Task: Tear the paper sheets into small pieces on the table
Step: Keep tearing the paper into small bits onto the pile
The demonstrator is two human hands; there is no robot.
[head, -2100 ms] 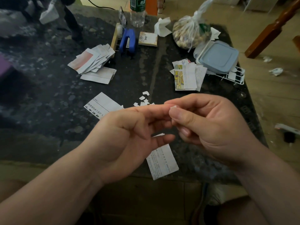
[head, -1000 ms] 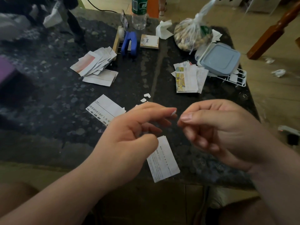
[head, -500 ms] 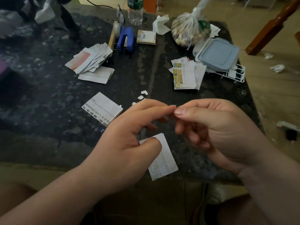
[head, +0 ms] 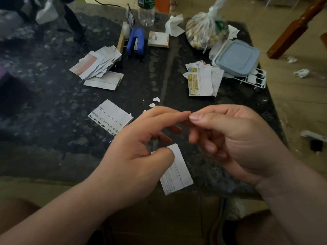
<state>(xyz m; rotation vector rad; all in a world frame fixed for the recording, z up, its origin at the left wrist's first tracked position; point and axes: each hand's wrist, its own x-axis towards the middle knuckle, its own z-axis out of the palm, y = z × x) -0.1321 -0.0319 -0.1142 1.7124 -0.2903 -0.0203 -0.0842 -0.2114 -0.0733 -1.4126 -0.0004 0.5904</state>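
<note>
My left hand [head: 134, 156] hangs loose, forefinger out to meet my right hand [head: 235, 138]. Its thumb and finger pinch, likely over a scrap, though I cannot tell. The next slip [head: 178, 174] lies ready on the tabletop [head: 53, 112], with torn bits [head: 155, 99] farther in.

Matt paper sheets [head: 109, 114] lie on a glossy speckled stone table [head: 53, 106] (box [head: 237, 57]: smooth plastic).

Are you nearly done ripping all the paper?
Not nearly. Done: a few tiny white paper scraps on the dark speckled table. In hand: left hand and right hand meet at fingertips; any scrap there is hidden. To do: two printed paper slips, two paper stacks.
</note>
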